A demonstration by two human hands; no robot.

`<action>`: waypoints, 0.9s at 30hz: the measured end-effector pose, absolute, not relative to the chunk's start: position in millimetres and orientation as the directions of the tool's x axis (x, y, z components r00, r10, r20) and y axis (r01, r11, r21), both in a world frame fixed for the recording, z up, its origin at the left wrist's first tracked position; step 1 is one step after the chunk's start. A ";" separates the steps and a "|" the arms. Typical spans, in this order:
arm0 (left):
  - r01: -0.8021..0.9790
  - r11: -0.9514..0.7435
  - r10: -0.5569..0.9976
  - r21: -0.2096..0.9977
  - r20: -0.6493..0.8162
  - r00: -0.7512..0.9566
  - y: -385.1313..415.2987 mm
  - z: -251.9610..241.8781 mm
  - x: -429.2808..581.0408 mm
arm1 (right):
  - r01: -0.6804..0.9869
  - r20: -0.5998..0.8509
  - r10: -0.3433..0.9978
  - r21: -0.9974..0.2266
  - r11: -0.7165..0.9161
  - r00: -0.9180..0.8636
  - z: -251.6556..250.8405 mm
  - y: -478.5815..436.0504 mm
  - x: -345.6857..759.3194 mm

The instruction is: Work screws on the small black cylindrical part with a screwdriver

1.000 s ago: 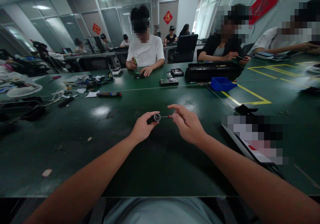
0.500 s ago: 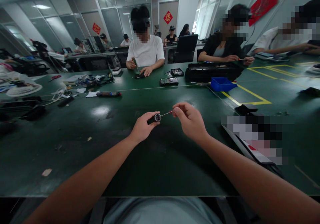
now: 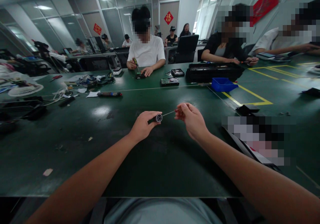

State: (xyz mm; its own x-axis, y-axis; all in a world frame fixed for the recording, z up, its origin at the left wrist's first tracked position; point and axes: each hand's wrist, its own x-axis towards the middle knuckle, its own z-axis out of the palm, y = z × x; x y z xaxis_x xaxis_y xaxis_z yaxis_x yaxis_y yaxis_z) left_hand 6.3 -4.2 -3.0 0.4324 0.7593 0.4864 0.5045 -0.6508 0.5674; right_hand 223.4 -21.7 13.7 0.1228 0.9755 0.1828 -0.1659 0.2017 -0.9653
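My left hand (image 3: 145,125) is closed around a small dark cylinder (image 3: 159,118) whose round, silver-rimmed end faces me. Between the fingers of my right hand (image 3: 190,118) is a screwdriver (image 3: 168,113) with a thin metal shaft. Its red handle is mostly covered by my fingers. The shaft slants down to the left, and its tip reaches the cylinder's open end; how deep it goes I cannot tell. Both hands are held above the green table (image 3: 140,170).
Beyond my hands lie a dark tube-shaped tool (image 3: 110,94), a hard drive (image 3: 170,81) and a blue tray (image 3: 224,84). A long black casing (image 3: 215,72) stands behind the tray. Black scraps (image 3: 247,110) are to the right. Across the table a person (image 3: 146,50) works with a screwdriver.
My right-hand fingers have shifted around the screwdriver handle, covering more of it. The shaft stays at the cylinder's end, which my left hand still holds in nearly the same place.
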 end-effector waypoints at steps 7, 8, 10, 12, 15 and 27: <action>0.557 -0.635 0.772 0.535 0.462 0.436 -2.4 -3.7 5.1 | -0.129 0.234 0.961 -0.959 0.253 0.148 14.3 -23.4 224.3; 0.564 -0.627 0.778 0.537 0.458 0.430 -2.2 -4.1 4.6 | -0.082 0.279 0.946 -0.952 0.295 0.167 14.6 -24.7 224.0; 0.570 -0.616 0.787 0.543 0.455 0.418 -2.4 -4.6 4.1 | 0.002 0.349 0.921 -0.935 0.354 0.173 15.4 -26.9 223.5; 0.568 -0.614 0.789 0.549 0.453 0.415 -3.0 -4.5 4.1 | 0.060 0.384 0.908 -0.923 0.380 0.167 16.6 -28.6 223.0; 0.567 -0.612 0.791 0.552 0.449 0.417 -4.3 -3.1 5.1 | 0.130 0.412 0.900 -0.909 0.395 0.143 18.6 -30.7 221.8; 0.564 -0.621 0.783 0.544 0.459 0.419 -4.7 -4.3 4.7 | 0.236 0.500 0.859 -0.852 0.467 0.107 23.9 -39.1 221.0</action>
